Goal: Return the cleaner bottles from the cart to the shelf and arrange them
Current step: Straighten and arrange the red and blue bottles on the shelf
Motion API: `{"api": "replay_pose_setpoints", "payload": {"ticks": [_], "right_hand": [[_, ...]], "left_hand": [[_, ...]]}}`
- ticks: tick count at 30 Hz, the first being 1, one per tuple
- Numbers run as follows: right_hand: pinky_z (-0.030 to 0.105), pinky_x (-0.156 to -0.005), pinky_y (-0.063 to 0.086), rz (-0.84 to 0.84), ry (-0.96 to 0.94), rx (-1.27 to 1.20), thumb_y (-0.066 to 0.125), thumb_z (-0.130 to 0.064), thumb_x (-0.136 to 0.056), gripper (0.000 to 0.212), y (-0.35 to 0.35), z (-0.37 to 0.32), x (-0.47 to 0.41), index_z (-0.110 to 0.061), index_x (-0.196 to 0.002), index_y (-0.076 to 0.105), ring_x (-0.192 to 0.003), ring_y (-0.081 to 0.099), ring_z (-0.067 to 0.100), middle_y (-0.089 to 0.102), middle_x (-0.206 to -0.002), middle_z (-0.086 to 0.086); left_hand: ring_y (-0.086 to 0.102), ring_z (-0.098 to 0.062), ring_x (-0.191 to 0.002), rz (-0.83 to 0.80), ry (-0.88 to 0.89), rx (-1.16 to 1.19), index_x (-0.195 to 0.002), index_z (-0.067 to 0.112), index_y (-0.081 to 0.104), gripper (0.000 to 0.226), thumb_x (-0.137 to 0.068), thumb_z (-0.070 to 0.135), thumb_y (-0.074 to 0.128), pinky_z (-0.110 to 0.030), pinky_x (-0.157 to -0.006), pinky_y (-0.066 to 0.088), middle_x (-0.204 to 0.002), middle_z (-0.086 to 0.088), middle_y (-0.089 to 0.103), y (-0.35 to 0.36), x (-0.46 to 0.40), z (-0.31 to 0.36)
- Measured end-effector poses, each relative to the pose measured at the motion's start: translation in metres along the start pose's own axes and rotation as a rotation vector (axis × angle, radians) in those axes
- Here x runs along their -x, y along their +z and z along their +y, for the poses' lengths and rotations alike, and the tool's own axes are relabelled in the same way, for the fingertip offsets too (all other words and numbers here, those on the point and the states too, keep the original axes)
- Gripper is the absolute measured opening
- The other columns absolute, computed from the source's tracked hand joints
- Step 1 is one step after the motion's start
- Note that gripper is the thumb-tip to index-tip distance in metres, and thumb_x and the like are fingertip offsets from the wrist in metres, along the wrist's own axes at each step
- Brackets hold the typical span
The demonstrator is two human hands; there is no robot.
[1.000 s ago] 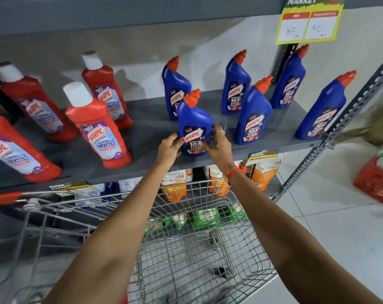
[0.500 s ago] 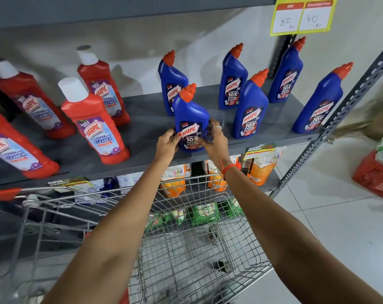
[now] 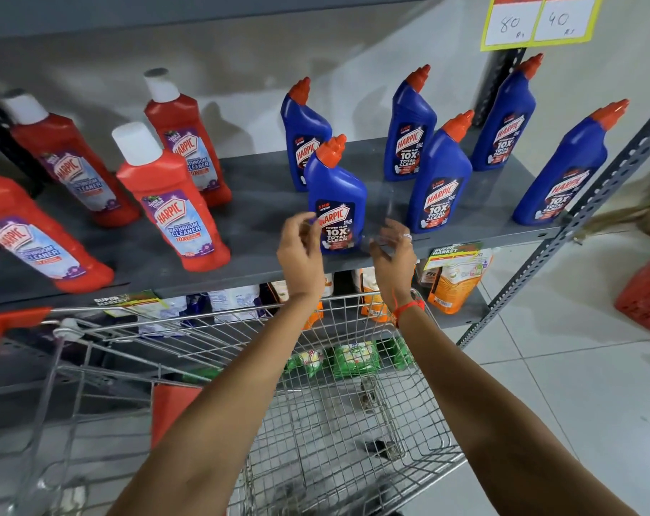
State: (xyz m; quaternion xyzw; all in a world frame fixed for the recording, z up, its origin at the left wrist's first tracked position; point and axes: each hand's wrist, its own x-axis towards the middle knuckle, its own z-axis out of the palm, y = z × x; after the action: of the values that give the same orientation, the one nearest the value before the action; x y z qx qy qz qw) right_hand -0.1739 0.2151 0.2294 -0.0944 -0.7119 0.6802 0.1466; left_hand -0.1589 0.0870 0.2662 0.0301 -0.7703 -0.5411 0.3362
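A blue Harpic bottle (image 3: 336, 197) with an orange cap stands upright near the front edge of the grey shelf (image 3: 256, 214). My left hand (image 3: 300, 251) hovers just left of it and my right hand (image 3: 392, 251) just right of it. Both hands have their fingers spread and hold nothing. Several more blue bottles (image 3: 437, 180) stand to the right and behind. Several red Harpic bathroom cleaner bottles (image 3: 171, 202) with white caps fill the shelf's left half. The wire cart (image 3: 316, 422) sits below my arms with no bottles visible in it.
A yellow price tag (image 3: 539, 18) hangs from the shelf above. Pouches and packets (image 3: 453, 283) fill the lower shelf behind the cart. A red basket (image 3: 645, 296) stands on the tiled floor at the right. The shelf's slanted metal upright (image 3: 576, 225) runs along the right side.
Both hands have let go of the front blue bottle and drawn back slightly from it. The bottle now stands by itself on the shelf.
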Motion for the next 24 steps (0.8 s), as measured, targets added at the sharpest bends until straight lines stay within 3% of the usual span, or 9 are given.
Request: {"api": "replay_pose_setpoints", "payload": {"ticks": [2, 5, 8, 10, 13, 14, 18, 24], "right_hand": [[0.018, -0.079, 0.05, 0.106, -0.033, 0.012, 0.051, 0.005, -0.086, 0.036, -0.014, 0.006, -0.006, -0.007, -0.12, 0.049, -0.099, 0.054, 0.017, 0.055, -0.108, 0.004], [0.038, -0.089, 0.051, 0.302, -0.03, -0.008, 0.041, 0.01, -0.084, 0.036, -0.04, 0.009, -0.025, -0.007, -0.114, 0.052, -0.106, 0.057, 0.027, 0.059, -0.108, 0.007], [0.015, -0.087, 0.046, 0.356, -0.018, -0.01, 0.035, 0.012, -0.086, 0.043, -0.072, 0.0, -0.052, -0.004, -0.124, 0.046, -0.113, 0.054, 0.026, 0.056, -0.121, 0.011], [0.012, -0.09, 0.045, 0.248, 0.002, -0.027, 0.036, 0.013, -0.087, 0.051, -0.094, -0.003, -0.073, -0.006, -0.134, 0.036, -0.127, 0.044, 0.025, 0.044, -0.139, 0.013], [0.047, -0.105, 0.044, -0.009, 0.013, 0.106, 0.047, 0.006, -0.087, 0.061, -0.122, -0.004, -0.109, -0.013, -0.141, 0.026, -0.134, 0.038, 0.029, 0.03, -0.15, 0.011], [0.05, -0.105, 0.042, -0.099, 0.009, 0.153, 0.05, 0.004, -0.088, 0.062, -0.126, -0.005, -0.119, -0.013, -0.142, 0.025, -0.133, 0.039, 0.029, 0.03, -0.15, 0.011], [0.049, -0.101, 0.046, -0.315, -0.014, 0.237, 0.055, 0.001, -0.087, 0.055, -0.126, -0.012, -0.136, -0.006, -0.137, 0.033, -0.119, 0.05, 0.026, 0.047, -0.137, 0.02], [0.051, -0.097, 0.049, -0.317, -0.006, 0.209, 0.058, -0.005, -0.087, 0.054, -0.133, -0.005, -0.138, -0.006, -0.135, 0.034, -0.12, 0.051, 0.032, 0.05, -0.131, 0.021]], "left_hand": [[0.053, -0.001, -0.062, -0.162, 0.039, 0.024, -0.093, 0.004, 0.06, 0.019, -0.087, 0.021, 0.053, -0.005, -0.059, 0.041, -0.076, -0.003, 0.062, 0.017, 0.014, 0.012], [0.056, -0.004, -0.061, -0.469, -0.037, 0.056, -0.09, 0.004, 0.061, 0.016, -0.087, 0.019, 0.054, -0.022, -0.063, 0.049, -0.071, -0.009, 0.063, 0.057, 0.032, 0.026], [0.063, -0.025, -0.086, -0.411, -0.207, 0.166, -0.102, 0.002, 0.058, 0.02, -0.089, 0.017, 0.052, -0.042, -0.077, 0.053, -0.098, -0.02, 0.067, 0.1, 0.024, 0.041], [0.058, -0.032, -0.108, -0.418, -0.262, 0.153, -0.117, 0.0, 0.05, 0.034, -0.089, 0.019, 0.052, -0.041, -0.091, 0.047, -0.119, -0.022, 0.06, 0.124, 0.007, 0.048], [0.048, -0.033, -0.122, -0.535, -0.35, 0.103, -0.135, 0.006, 0.031, 0.053, -0.09, 0.027, 0.049, -0.043, -0.102, 0.042, -0.136, -0.021, 0.047, 0.153, -0.014, 0.05], [0.049, -0.033, -0.121, -0.553, -0.369, 0.126, -0.136, 0.008, 0.031, 0.053, -0.09, 0.029, 0.049, -0.043, -0.101, 0.043, -0.134, -0.022, 0.049, 0.159, -0.017, 0.047], [0.055, -0.034, -0.113, -0.581, -0.406, 0.262, -0.124, 0.007, 0.046, 0.04, -0.091, 0.029, 0.046, -0.043, -0.096, 0.045, -0.123, -0.021, 0.058, 0.168, -0.017, 0.034], [0.053, -0.023, -0.109, -0.605, -0.45, 0.312, -0.127, 0.01, 0.044, 0.036, -0.094, 0.025, 0.041, -0.039, -0.094, 0.045, -0.127, -0.019, 0.055, 0.169, -0.016, 0.035]]}}
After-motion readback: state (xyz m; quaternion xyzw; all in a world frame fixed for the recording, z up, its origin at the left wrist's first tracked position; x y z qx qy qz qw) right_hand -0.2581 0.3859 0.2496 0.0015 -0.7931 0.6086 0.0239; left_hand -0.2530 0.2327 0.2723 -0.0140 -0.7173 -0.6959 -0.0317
